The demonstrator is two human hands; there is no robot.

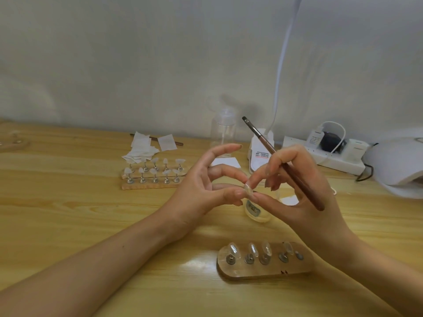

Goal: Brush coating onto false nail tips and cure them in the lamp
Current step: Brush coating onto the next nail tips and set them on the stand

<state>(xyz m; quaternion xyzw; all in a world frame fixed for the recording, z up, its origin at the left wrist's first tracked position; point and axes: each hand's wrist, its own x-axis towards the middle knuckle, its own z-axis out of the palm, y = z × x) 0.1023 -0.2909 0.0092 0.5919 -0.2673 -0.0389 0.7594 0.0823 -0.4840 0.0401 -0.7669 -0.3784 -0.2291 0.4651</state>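
In the head view, a wooden stand [265, 265] lies on the table [68, 202] nearest the person, and everything else is placed from it. It carries four clear tips upright on metal pegs, with a fifth peg at its right end bare. Just beyond the stand, and above the table, the two hands meet on a single clear nail tip [248, 190]. The left hand [201, 181] pinches the tip between its thumb and a curled finger, with its index finger arched up and free. The right hand [295, 186] touches the same tip with its thumb and index fingertip; which hand bears the weight cannot be told. The right hand also grips a brown brush [283, 165] between its fingers, the bristle end pointing up and away from the stand. Under the hands, just beyond the stand, sits a small clear jar [256, 210]. Beyond the stand and to its left is a second stand [153, 179] with ten tips in two rows, and loose white wipes [142, 148] lie behind that. Straight beyond the stand, near the wall, are a clear bottle [223, 131] and a power strip [325, 157]. Far to the right of the stand, the white curing lamp [398, 165] is cut off by the frame edge.
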